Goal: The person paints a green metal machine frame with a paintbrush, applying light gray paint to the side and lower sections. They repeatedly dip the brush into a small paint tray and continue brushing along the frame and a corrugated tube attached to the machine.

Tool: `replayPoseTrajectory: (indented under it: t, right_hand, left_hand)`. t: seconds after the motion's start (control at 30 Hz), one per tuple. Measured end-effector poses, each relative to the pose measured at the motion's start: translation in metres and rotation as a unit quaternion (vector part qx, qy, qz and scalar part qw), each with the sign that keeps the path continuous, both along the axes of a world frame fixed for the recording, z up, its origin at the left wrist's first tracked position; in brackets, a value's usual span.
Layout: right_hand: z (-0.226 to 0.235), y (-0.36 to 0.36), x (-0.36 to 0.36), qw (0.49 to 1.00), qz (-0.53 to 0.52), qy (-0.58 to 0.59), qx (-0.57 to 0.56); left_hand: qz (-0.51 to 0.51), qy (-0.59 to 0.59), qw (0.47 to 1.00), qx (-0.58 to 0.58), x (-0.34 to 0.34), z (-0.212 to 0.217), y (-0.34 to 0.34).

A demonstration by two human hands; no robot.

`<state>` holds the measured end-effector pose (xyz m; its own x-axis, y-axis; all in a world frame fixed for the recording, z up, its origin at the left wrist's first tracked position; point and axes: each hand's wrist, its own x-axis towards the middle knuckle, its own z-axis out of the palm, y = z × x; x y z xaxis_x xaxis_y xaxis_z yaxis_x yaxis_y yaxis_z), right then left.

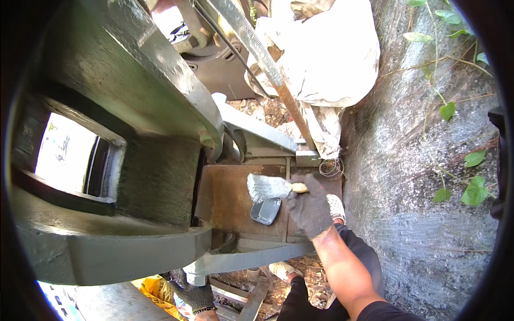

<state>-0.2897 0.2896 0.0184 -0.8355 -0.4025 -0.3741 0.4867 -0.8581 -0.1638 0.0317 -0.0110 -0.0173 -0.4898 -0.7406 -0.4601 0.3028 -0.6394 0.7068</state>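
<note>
My right hand [310, 208], in a dark work glove, grips the pale handle of a paintbrush [270, 186]. Its grey bristles point left and rest on a rusty brown steel plate [227, 198], just above a grey painted patch [266, 210]. My left hand [197, 297], also in a dark glove, hangs low at the bottom edge beside a yellow container [155, 291]; its fingers are curled, and whether it holds anything is hidden. A large grey-painted machine frame [144, 107] fills the left half of the view.
A rough grey rock face [423, 176] with green vine leaves stands close on the right. A white cloth sack [326, 48] and a long rusty bar [278, 80] lie at the top. My feet in pale shoes [336, 206] stand on leaf litter below.
</note>
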Motion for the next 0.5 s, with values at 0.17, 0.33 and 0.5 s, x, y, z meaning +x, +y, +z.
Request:
replayPoseTrajectory:
  t: [0.17, 0.33, 0.5]
  right_hand:
    - [0.021, 0.041, -0.025, 0.855, -0.072, 0.218, 0.465]
    - [0.002, 0.068, -0.034, 0.951, -0.037, 0.167, 0.257]
    - [-0.020, 0.069, -0.009, 0.987, -0.002, 0.130, 0.091]
  left_hand:
    - [-0.112, -0.311, 0.794, -0.511, -0.001, 0.023, 0.025]
    - [-0.064, -0.279, 0.932, -0.224, 0.019, 0.042, 0.023]
    - [0.002, 0.025, 0.997, 0.073, 0.024, 0.058, 0.020]
